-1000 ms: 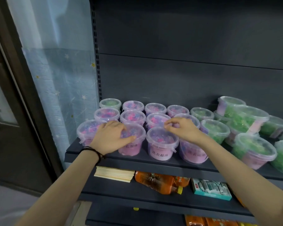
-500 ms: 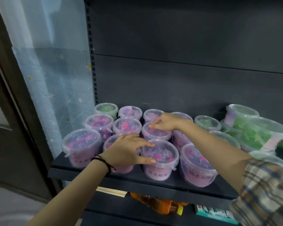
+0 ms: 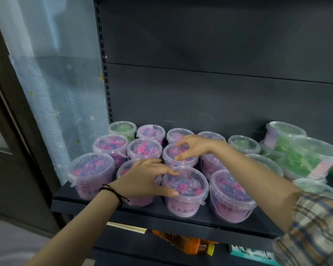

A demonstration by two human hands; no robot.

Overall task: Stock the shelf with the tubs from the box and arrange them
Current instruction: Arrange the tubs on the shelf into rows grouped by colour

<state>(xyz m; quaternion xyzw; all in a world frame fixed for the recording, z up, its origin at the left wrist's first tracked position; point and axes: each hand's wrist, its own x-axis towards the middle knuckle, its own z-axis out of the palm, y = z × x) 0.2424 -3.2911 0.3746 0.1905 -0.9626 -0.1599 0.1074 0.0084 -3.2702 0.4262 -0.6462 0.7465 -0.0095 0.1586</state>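
Half-open left hand [image 3: 142, 178] touches front tub [image 3: 186, 200]; right hand [image 3: 197, 146] pinches mid-tub [image 3: 173, 160].

We see the shelf [image 3: 108, 204] in dark grey, and the back panel [image 3: 200, 93] in the same grey. The purple tubs [image 3: 90, 169] have clear lids, lilac walls and beads in pink, blue and violet; one label [image 3: 183, 208] is white with dark letters. The green tubs [image 3: 313, 158] hold green beads. The curtain [image 3: 65, 93] is light blue with small white and yellow stars. The sleeve [image 3: 315, 227] is checked in beige, blue and brown, the wrist cord [image 3: 112, 191] black. Below are an orange bottle [image 3: 183, 244] and a teal box [image 3: 248, 254].
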